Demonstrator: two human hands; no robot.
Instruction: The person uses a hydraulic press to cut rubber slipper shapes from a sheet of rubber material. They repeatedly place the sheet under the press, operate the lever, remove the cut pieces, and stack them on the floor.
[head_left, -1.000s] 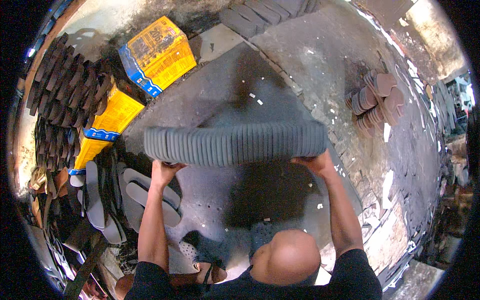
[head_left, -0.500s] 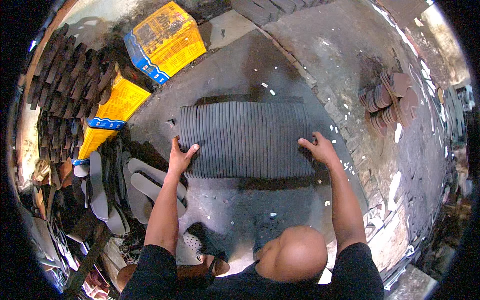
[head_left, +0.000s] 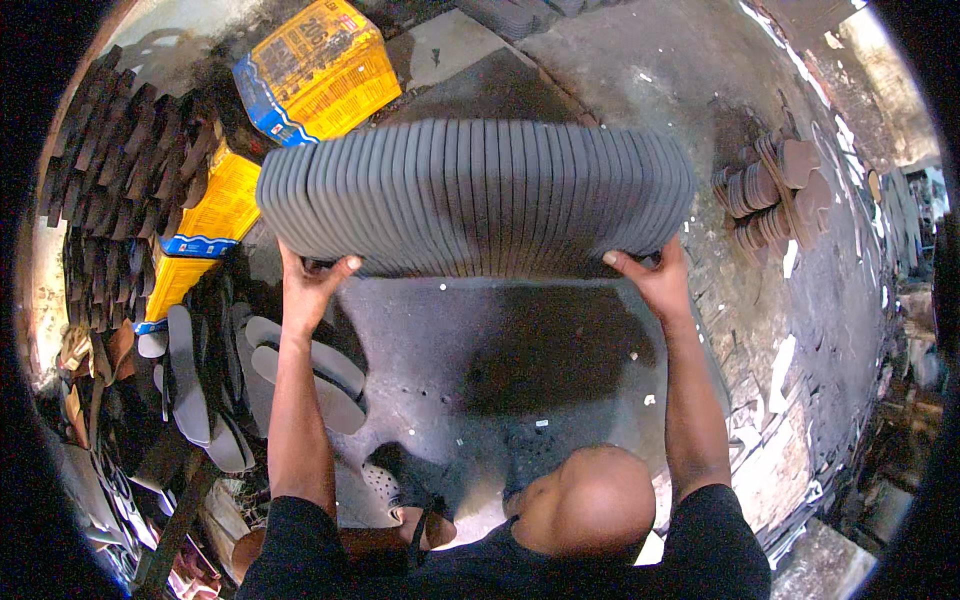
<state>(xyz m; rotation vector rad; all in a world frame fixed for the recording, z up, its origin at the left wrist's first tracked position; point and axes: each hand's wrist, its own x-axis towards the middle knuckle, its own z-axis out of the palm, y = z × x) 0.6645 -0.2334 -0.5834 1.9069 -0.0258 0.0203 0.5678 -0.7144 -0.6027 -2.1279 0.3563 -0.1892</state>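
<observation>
A long row of grey shoe soles (head_left: 475, 200), pressed face to face, hangs above the dark work surface (head_left: 540, 340) and casts a shadow on it. My left hand (head_left: 310, 285) grips the row's left end from the near side, thumb on the near face. At the right end my right hand (head_left: 655, 285) clamps it the same way. Most of my fingers are hidden behind or under the soles. The row bows slightly, its middle soles held only by pressure from both ends.
Yellow and blue cartons (head_left: 318, 75) stand at the far left beside stacked dark soles (head_left: 130, 150). Loose grey soles (head_left: 190, 380) lie near my left forearm. Tied bundles of brownish soles (head_left: 765, 190) rest on the right, with white scraps (head_left: 785, 370) scattered nearby.
Both hands have lifted the row of soles off the surface, up toward me and a little away. It now looks larger, and its shadow lies apart beneath it.
</observation>
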